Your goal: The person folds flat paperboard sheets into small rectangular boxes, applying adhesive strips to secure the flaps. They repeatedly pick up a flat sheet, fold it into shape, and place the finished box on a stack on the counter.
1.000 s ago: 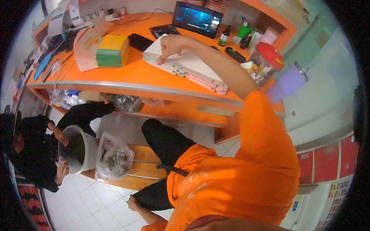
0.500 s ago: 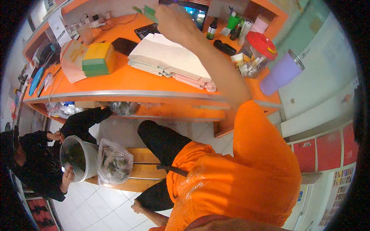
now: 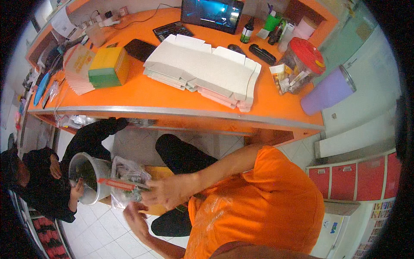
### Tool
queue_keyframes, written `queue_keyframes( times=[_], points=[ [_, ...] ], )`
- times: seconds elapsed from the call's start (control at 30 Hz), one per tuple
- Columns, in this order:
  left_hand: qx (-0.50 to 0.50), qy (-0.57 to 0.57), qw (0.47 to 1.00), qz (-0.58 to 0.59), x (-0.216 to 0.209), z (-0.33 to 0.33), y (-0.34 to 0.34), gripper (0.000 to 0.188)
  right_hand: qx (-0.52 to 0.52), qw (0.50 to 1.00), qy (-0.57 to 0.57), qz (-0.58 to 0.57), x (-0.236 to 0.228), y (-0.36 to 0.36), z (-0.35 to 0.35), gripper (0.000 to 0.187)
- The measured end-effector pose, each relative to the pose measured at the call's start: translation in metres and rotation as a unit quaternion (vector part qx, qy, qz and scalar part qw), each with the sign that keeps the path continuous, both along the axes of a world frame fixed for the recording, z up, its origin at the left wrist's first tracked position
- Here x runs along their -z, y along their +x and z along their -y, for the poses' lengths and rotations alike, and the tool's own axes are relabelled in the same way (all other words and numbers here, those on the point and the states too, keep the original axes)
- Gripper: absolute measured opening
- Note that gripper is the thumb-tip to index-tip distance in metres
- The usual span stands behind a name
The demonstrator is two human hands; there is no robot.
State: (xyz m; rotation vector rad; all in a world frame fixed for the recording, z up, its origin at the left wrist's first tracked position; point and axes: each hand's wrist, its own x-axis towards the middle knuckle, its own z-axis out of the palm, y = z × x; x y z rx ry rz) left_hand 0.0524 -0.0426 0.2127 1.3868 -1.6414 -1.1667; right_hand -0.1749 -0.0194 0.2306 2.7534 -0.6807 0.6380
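My right hand (image 3: 166,192) is closed on a thin red-and-green strip-like thing (image 3: 117,184), blurred, its exact kind unclear. It is held over a clear plastic bag (image 3: 118,199) that stands on a wooden bench, with dark contents partly hidden behind it. Just below, my left hand (image 3: 136,218) has its fingers curved and apart, with nothing seen in them. Beside the bag is a white bucket (image 3: 102,175) holding something dark green. A co-worker's hand (image 3: 77,190) rests at the bucket's rim.
The orange desk (image 3: 129,99) carries a stack of flat white cardboard (image 3: 202,64), a yellow-and-green box (image 3: 108,67), a calculator (image 3: 172,30), a screen (image 3: 211,15), a red-lidded jar (image 3: 297,64) and a purple tumbler (image 3: 327,90). Red lockers (image 3: 343,181) stand at the right.
My right hand has come down from the far side of the desk, carrying the strip-like thing to above the bag. My left hand has lifted from my knee toward it.
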Motion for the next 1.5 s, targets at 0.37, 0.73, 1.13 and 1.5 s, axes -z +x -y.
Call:
queue_keyframes(
  times=[0.37, 0.73, 1.13, 1.5],
  points=[
    [0.033, 0.157, 0.987, -0.028, 0.025, 0.018, -0.041, 0.023, 0.093, 0.971, 0.217, -0.043, 0.013, -0.026, -0.019, 0.034],
    [-0.177, 0.070, 0.968, -0.166, 0.042, -0.024, -0.101, 0.031, 0.109, 0.906, 0.334, 0.234, 0.047, -0.052, 0.003, 0.038],
    [-0.261, 0.029, 0.964, -0.035, 0.047, -0.030, -0.113, 0.035, 0.196, 0.938, 0.103, 0.265, 0.068, -0.055, 0.009, 0.031],
    [-0.238, 0.222, 0.892, -0.313, 0.057, -0.024, -0.103, 0.055, 0.156, 0.938, 0.085, 0.297, 0.072, -0.055, 0.001, 0.029]
  ],
)
